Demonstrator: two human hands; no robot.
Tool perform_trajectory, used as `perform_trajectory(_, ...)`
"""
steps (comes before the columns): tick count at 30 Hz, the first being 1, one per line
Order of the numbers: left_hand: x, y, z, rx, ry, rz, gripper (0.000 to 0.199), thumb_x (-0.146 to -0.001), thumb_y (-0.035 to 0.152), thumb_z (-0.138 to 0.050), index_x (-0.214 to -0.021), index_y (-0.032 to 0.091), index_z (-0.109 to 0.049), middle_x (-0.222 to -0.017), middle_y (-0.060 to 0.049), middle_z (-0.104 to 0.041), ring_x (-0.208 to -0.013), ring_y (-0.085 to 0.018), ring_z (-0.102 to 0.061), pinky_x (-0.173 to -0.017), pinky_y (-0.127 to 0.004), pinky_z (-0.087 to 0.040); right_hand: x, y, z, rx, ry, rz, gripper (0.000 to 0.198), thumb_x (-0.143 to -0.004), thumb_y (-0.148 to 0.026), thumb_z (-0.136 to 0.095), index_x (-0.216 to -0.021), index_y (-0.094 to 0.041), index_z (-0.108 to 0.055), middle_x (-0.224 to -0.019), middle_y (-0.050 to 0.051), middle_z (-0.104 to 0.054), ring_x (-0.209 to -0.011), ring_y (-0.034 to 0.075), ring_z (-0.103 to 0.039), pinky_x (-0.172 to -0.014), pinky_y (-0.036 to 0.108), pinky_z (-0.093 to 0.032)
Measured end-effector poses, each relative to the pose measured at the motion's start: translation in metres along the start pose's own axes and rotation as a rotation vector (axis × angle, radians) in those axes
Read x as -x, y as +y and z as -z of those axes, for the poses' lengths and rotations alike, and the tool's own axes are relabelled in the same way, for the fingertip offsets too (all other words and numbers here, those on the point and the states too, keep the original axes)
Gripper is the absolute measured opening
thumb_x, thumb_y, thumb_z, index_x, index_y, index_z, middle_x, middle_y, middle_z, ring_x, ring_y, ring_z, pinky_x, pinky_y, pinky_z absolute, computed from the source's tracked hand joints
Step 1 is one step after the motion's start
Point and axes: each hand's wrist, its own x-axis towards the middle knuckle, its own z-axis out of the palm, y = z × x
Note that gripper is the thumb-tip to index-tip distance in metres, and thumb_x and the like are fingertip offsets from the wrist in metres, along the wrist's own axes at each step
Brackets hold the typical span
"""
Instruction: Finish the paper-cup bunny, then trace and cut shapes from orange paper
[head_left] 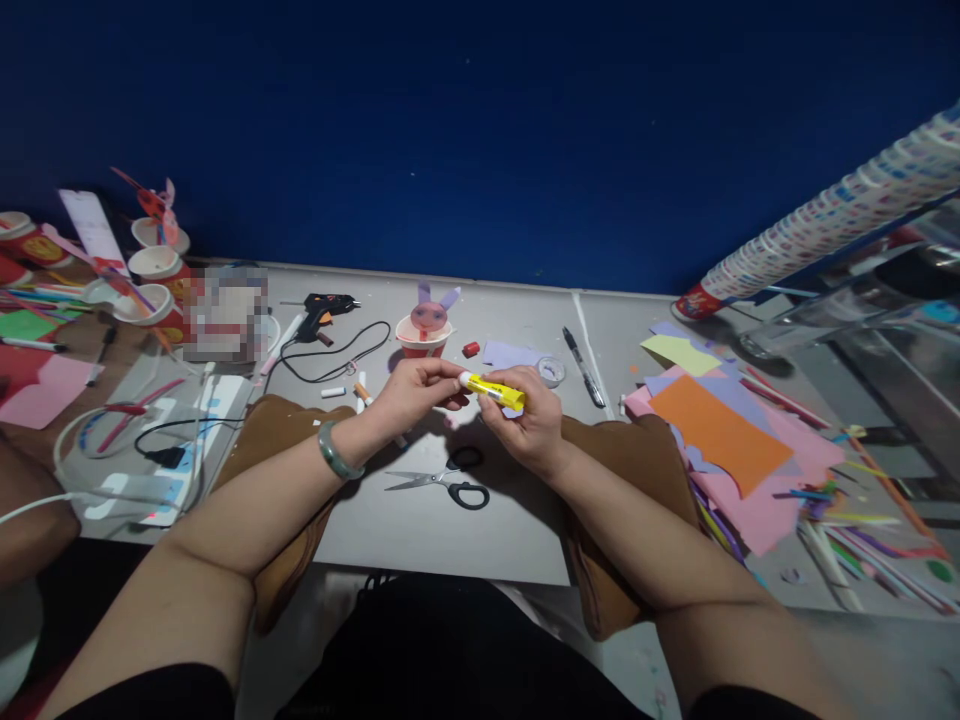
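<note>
A yellow glue stick (495, 389) with a white end is held over the table, wrapped in the fingers of my right hand (529, 415). The thumb and fingers of my left hand (420, 395) close on its white end. Just beyond my hands lies a small red cap (471, 349). Behind my left hand stands a red and white paper cup (421, 342), carrying a round pink face with purple ears (430, 314). Black-handled scissors (442, 480) rest slightly open on the table below my hands.
At left are a black hot glue gun (324, 315) with its cord, a power strip (191, 455) and more cups (159, 265). A marker (583, 365) and tape roll (550, 372) lie right of centre. Coloured paper (720, 430) and a long cup stack (825, 200) are further right.
</note>
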Motion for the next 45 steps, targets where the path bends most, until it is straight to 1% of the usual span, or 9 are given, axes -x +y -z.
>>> perform_trajectory(7, -0.0019, -0.0042, 0.0015, -0.033, -0.012, 0.009, 0.018, -0.082, 0.026, -0.083, -0.091, 0.011, -0.079, -0.079, -0.006, -0.080, -0.069, -0.014, -0.076, -0.067, -0.025, -0.063, -0.0022, 0.0002, 0.0005, 0.070, -0.021, 0.049, 0.019, -0.095, -0.020, -0.066, -0.112, -0.026, -0.061, -0.091, 0.002, -0.076, -0.079, 0.022, -0.069, -0.075, 0.040, -0.049)
perform_trajectory(11, -0.0009, -0.0048, 0.0003, -0.074, 0.015, 0.000, 0.012, -0.084, 0.021, -0.081, -0.090, 0.011, -0.079, -0.082, -0.007, -0.080, -0.069, -0.014, -0.075, -0.068, -0.026, -0.063, -0.0037, 0.0012, 0.0011, 0.126, -0.033, 0.120, 0.018, -0.094, -0.019, -0.066, -0.110, -0.025, -0.060, -0.087, 0.001, -0.075, -0.072, 0.019, -0.067, -0.078, 0.040, -0.046)
perform_trajectory(14, 0.0012, -0.0032, -0.0016, -0.084, 0.042, 0.018, 0.008, -0.086, 0.018, -0.077, -0.089, 0.010, -0.079, -0.075, -0.006, -0.078, -0.065, -0.013, -0.073, -0.064, -0.023, -0.062, -0.0034, 0.0032, 0.0009, 0.176, -0.040, 0.151, 0.018, -0.094, -0.019, -0.066, -0.110, -0.023, -0.060, -0.087, 0.001, -0.075, -0.072, 0.019, -0.067, -0.081, 0.040, -0.044)
perform_trajectory(17, 0.0025, -0.0010, -0.0034, -0.053, 0.062, 0.041, 0.010, -0.087, 0.020, -0.078, -0.088, 0.010, -0.078, -0.074, -0.006, -0.077, -0.066, -0.013, -0.073, -0.063, -0.023, -0.061, -0.0032, 0.0049, 0.0019, 0.228, -0.040, 0.143, 0.017, -0.093, -0.018, -0.065, -0.109, -0.023, -0.060, -0.086, 0.001, -0.075, -0.072, 0.019, -0.067, -0.081, 0.040, -0.043)
perform_trajectory(23, 0.0005, 0.0018, -0.0040, 0.018, 0.111, 0.096, 0.005, -0.086, 0.015, -0.078, -0.087, 0.010, -0.079, -0.083, -0.007, -0.080, -0.070, -0.012, -0.075, -0.067, -0.023, -0.063, -0.0028, 0.0028, 0.0055, 0.179, 0.118, 0.117, 0.026, -0.090, -0.017, -0.066, -0.113, -0.026, -0.059, -0.088, 0.001, -0.074, -0.073, 0.020, -0.068, -0.081, 0.042, -0.045)
perform_trajectory(31, 0.0004, -0.0026, -0.0031, -0.031, 0.026, 0.048, 0.008, -0.088, 0.015, -0.075, -0.093, 0.010, -0.080, -0.084, -0.009, -0.080, -0.076, -0.016, -0.077, -0.072, -0.027, -0.065, 0.0010, 0.0044, -0.0004, 0.162, -0.082, 0.094, 0.020, -0.092, -0.021, -0.064, -0.111, -0.026, -0.060, -0.088, 0.001, -0.077, -0.069, 0.020, -0.068, -0.082, 0.042, -0.044)
perform_trajectory(37, 0.0026, -0.0012, -0.0058, -0.109, 0.049, 0.063, 0.006, -0.090, 0.014, -0.074, -0.090, 0.009, -0.078, -0.076, -0.006, -0.077, -0.064, -0.013, -0.073, -0.062, -0.024, -0.063, -0.0017, 0.0024, -0.0007, 0.250, -0.069, 0.172, 0.016, -0.094, -0.019, -0.063, -0.109, -0.024, -0.059, -0.083, 0.000, -0.074, -0.070, 0.018, -0.067, -0.084, 0.040, -0.041)
perform_trajectory(42, 0.0016, 0.0016, -0.0075, -0.050, 0.089, 0.138, 0.006, -0.090, 0.012, -0.075, -0.084, 0.009, -0.076, -0.073, -0.005, -0.075, -0.064, -0.012, -0.072, -0.061, -0.022, -0.062, -0.0004, 0.0041, 0.0001, 0.316, -0.071, 0.105, 0.010, -0.094, -0.021, -0.063, -0.103, -0.023, -0.061, -0.082, 0.000, -0.074, -0.069, 0.018, -0.065, -0.084, 0.041, -0.040)
perform_trajectory(45, -0.0003, 0.0030, -0.0073, -0.035, 0.108, 0.153, 0.005, -0.089, 0.008, -0.074, -0.085, 0.009, -0.076, -0.074, -0.005, -0.076, -0.065, -0.011, -0.072, -0.061, -0.021, -0.062, -0.0005, 0.0041, 0.0025, 0.275, -0.007, 0.082, 0.015, -0.092, -0.021, -0.064, -0.106, -0.025, -0.061, -0.084, 0.000, -0.074, -0.071, 0.020, -0.066, -0.085, 0.042, -0.040)
